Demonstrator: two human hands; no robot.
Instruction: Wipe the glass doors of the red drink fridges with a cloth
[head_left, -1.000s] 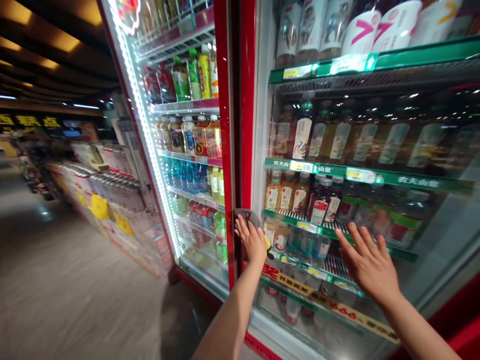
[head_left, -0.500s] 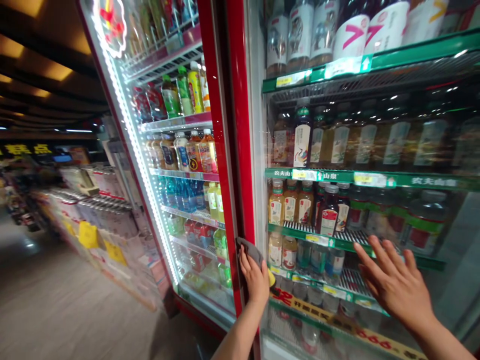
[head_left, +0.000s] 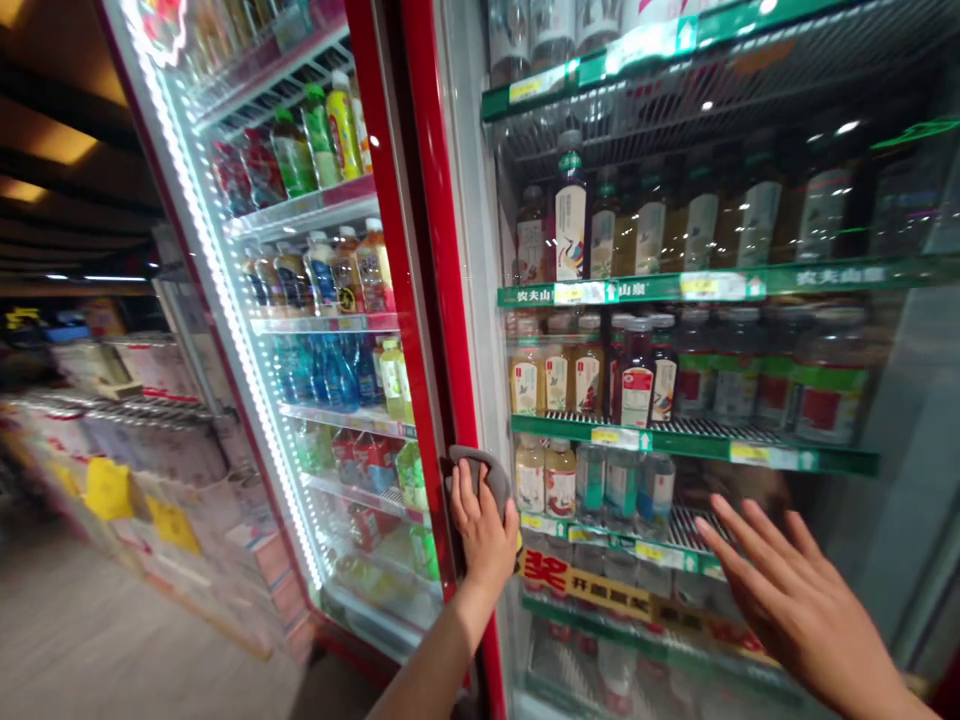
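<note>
My left hand [head_left: 486, 535] presses a grey cloth [head_left: 493, 470] against the red door frame [head_left: 442, 260] of a drinks fridge. Its fingers lie over the cloth, whose edge shows above and beside the fingertips. My right hand [head_left: 802, 590] holds nothing, with its fingers spread before the glass door on the right; whether it touches the glass I cannot tell. Behind the glass, bottles of drink stand in rows on green-edged shelves [head_left: 697, 445]. A dark bottle with a red and white label [head_left: 637, 385] stands on the shelf above hand level.
To the left is a second fridge section with a strip of white lights [head_left: 232, 330] and drink bottles [head_left: 337, 370]. Farther left stand stacked goods with yellow tags [head_left: 109, 488] on a low display beside the grey floor [head_left: 112, 630]. A printed banner [head_left: 611, 590] runs low across the right section.
The view has shifted, so the shelves sit higher and farther left. My left hand stays on the frame with the cloth. My right hand appears slightly lower, still spread.
</note>
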